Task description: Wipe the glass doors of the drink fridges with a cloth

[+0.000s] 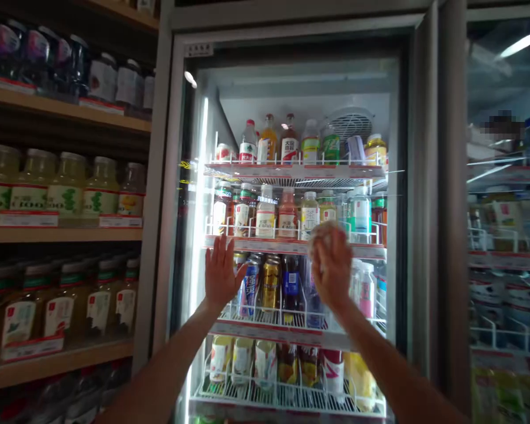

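In the head view, my left hand (221, 274) is raised in front of the closed glass door (282, 68) of a lit drinks fridge. Its fingers are stretched and the palm faces the glass, seemingly flat against it. To the right, my right hand (334, 268) is curled over a wadded pale cloth (317, 231) at the glass, at about the height of the second shelf. Motion blurs that hand and the cloth, and part of the cloth is hidden by the fingers. Behind the glass stand bottles and cans, among them a gold can (271, 284).
Wooden shelves (62, 234) with rows of bottles stand to the left. A metal frame (159, 176) borders the door on that side. Beyond the right frame (453, 194) is another glass-fronted fridge (507, 229) with drinks and ceiling-light reflections.
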`<state>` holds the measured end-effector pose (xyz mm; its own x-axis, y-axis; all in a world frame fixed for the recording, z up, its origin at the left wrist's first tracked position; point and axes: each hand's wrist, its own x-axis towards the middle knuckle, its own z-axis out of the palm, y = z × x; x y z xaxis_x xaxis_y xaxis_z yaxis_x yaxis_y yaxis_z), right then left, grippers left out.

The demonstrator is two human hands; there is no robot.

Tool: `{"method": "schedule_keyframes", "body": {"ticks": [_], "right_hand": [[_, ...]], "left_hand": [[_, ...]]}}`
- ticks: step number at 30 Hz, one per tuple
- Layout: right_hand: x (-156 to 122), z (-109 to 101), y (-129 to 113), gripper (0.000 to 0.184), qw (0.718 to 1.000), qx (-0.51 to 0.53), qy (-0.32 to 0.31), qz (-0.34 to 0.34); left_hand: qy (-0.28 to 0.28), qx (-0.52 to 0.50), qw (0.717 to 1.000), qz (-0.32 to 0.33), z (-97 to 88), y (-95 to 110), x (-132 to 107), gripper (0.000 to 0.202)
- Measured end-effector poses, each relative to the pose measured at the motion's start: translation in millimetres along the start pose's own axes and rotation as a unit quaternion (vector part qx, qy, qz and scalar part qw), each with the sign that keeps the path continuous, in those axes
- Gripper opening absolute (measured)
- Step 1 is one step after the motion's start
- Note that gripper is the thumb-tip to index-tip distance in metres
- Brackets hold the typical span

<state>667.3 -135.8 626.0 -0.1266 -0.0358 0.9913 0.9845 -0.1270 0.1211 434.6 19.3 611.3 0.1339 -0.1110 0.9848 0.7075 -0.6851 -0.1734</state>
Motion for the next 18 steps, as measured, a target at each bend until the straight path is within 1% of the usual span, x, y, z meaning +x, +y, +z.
{"method": "schedule_keyframes", "body": {"ticks": [1,2,3,4,5,6,8,9,10,11,12,14,15,16,17,18], "right_hand": [[-7.2,7.5,-21.1,0.039,0.999,0.009,-0.019,-0.035],[-14.3,12.1,-34.8,0.036,0.997,0.02,-0.033,-0.068],[-20.7,13.0,-39.2,0.034,0.995,0.027,-0.033,-0.089],[-25.8,10.3,-33.9,0.033,0.994,0.028,-0.031,-0.097],[-29.3,4.9,-20.7,0.033,0.996,0.022,-0.018,-0.085],[-30.9,-1.8,-2.8,0.035,0.999,0.01,0.004,-0.053],[-29.6,-12.7,30.1,0.038,0.996,-0.023,0.072,0.052],[-27.7,-14.6,37.6,0.039,0.989,-0.033,0.103,0.101],[-25.8,-13.6,36.1,0.039,0.983,-0.033,0.12,0.132],[-24.4,-10.0,26.0,0.04,0.983,-0.023,0.119,0.139],[-23.7,-4.2,9.3,0.04,0.987,-0.007,0.098,0.124],[-25.2,9.4,-28.6,0.039,0.999,0.031,0.021,0.038],[-27.7,14.4,-41.6,0.037,0.999,0.042,-0.009,-0.002],[-31.0,16.6,-46.6,0.035,0.998,0.047,-0.028,-0.035],[-34.7,15.0,-42.5,0.034,0.997,0.043,-0.035,-0.051],[-38.4,9.8,-30.3,0.034,0.998,0.028,-0.029,-0.047]], "left_hand": [[-0.003,-0.002,1.0,0.001,0.0,-0.9,-0.3,0.07],[-0.004,-0.003,1.0,0.002,0.1,-1.6,-0.5,0.07],[-0.002,-0.001,1.0,0.003,0.2,-2.0,-0.5,0.07],[0.001,0.001,1.0,0.004,0.4,-2.1,-0.4,0.069],[0.003,0.006,1.0,0.005,0.5,-1.9,-0.4,0.069],[0.005,0.011,1.0,0.005,0.5,-1.4,-0.3,0.068],[0.008,0.018,1.0,0.004,0.3,-0.5,-0.3,0.068],[0.009,0.021,1.0,0.003,0.2,-0.2,-0.4,0.068],[0.01,0.021,1.0,0.002,0.0,-0.1,-0.5,0.068],[0.01,0.02,1.0,-0.001,-0.2,-0.2,-0.6,0.067],[0.009,0.016,1.0,-0.004,-0.4,-0.5,-0.6,0.067],[0.004,0.008,1.0,-0.007,-0.4,-1.4,-0.4,0.067],[0.002,0.003,1.0,-0.008,-0.2,-1.7,-0.2,0.067],[0.002,-0.002,1.0,-0.009,0.0,-1.9,0.0,0.067],[0.003,-0.006,1.0,-0.009,0.3,-1.7,0.2,0.067],[0.006,-0.009,1.0,-0.011,0.5,-1.3,0.3,0.067]]}}
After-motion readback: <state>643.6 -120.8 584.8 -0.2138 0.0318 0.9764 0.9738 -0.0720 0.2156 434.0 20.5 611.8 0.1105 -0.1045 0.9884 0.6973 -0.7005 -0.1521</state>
